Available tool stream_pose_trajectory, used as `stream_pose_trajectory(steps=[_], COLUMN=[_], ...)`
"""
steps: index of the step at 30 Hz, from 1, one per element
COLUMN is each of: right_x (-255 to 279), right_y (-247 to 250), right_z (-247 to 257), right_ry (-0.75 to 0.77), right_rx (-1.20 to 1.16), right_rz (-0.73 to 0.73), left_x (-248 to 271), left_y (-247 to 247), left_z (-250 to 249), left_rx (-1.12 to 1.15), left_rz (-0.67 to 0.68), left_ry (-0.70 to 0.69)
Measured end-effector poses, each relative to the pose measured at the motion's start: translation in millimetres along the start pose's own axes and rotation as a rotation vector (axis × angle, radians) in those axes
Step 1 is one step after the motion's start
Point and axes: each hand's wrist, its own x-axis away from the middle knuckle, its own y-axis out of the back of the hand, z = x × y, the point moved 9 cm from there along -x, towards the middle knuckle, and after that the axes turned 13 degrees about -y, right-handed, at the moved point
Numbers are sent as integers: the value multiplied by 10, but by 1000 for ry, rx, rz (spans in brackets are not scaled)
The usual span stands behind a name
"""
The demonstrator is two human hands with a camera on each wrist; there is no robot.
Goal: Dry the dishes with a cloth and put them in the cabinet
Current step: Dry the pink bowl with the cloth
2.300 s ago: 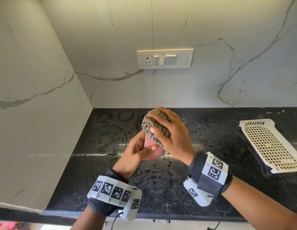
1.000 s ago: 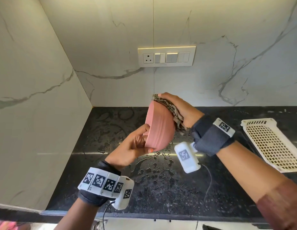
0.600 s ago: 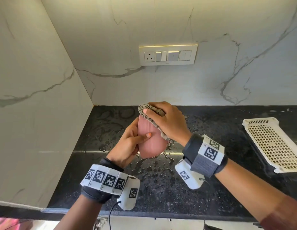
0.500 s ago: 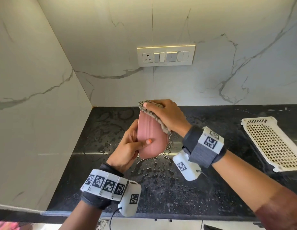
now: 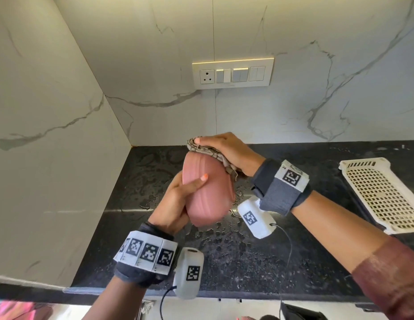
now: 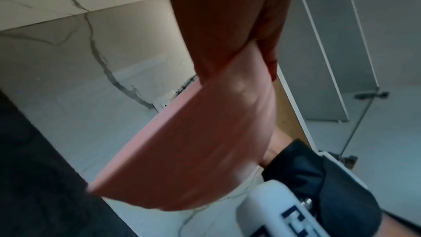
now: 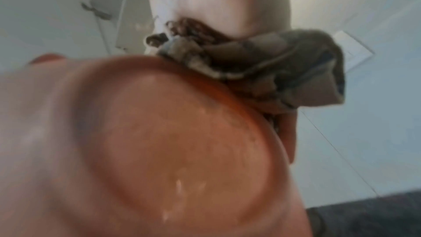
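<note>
The left hand (image 5: 176,204) grips the pink bowl (image 5: 208,192) from its 8 o'clock side, thumb curled over the outside, holding it tilted above the wet black surface (image 5: 224,255). At the bowl's 1 o'clock rim, the right hand (image 5: 226,148) clutches the patterned cloth (image 5: 210,153) against it.

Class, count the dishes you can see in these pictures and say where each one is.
1. A pink bowl is held above the wet countertop, gripped by the left hand, with the right hand pressing a cloth on its upper edge. Others may lie outside the views.
</note>
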Motion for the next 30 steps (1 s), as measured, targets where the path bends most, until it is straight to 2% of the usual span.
stream_pose_trajectory(steps=[2, 4, 6, 10, 14, 19, 24, 27, 29, 30], right_x=[-39, -59, -73, -31, 195, 298, 415, 439, 355, 285], right_y=[11, -83, -179, -362, -662, -737, -542, -246, 29, 159], right_z=[-204, -493, -745, -1154, -1295, -1375, -1324, -1169, -1113, -1146], right_ry=[-159, -344, -443, -572, -686, -746, -685, -538, -392, -347], right_rx=[-155, -326, -466, -636, -693, -817, -741, -806, -869, -853], right_rz=[62, 188, 271, 361, 554, 551, 531, 495, 386, 282], left_x=[31, 68, 87, 87, 89, 88, 70, 68, 82, 91], left_y=[34, 90, 113, 141, 134, 215, 305, 448, 530, 521], left_z=[-7, 27, 44, 120, 271, 425, 514, 507, 501, 479], left_rx=[15, 33, 47, -4, -116, -290, -305, -227, -161, -143], left_rz=[-33, -81, -112, -129, -110, -88, -108, -183, -219, -216], left_ry=[-35, -60, -86, -125, -125, -105, -38, -21, -25, -34])
